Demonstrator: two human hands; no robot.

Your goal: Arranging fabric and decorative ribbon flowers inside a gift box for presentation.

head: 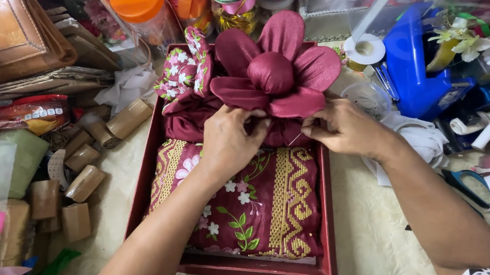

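Maroon satin cloth, folded into a big flower (pixel 278 73) with a round centre and wide petals, is lying at the far end of a dark red tray (pixel 325 217). The left hand (pixel 231 141) is resting on the gathered cloth just under the flower, with the fingers curled down and pressing into the folds beside the lower petal; it is closed loosely on the fabric. The right hand (pixel 343 127) is coming from the right side, and its thumb and first fingers are pinching together at the edge of the lower right petal. A thin pin seems to be between those fingertips, but it is too small to tell for sure. The two hands are near each other, with only a little cloth between them.

Under the wrists, a folded maroon fabric (pixel 249 205) with gold woven bands and small flowers is filling the near part of the tray. A second folded piece with white flowers (pixel 187 70) is standing to the left of the satin flower, touching it.

The tray is sitting on a cream tabletop (pixel 364 226). Brown cardboard rolls (pixel 86 181) are lying to the left, a roll of white tape (pixel 364 50) and a blue plastic object (pixel 416 70) to the right, and scissors with blue handles (pixel 466 183) near the right forearm.
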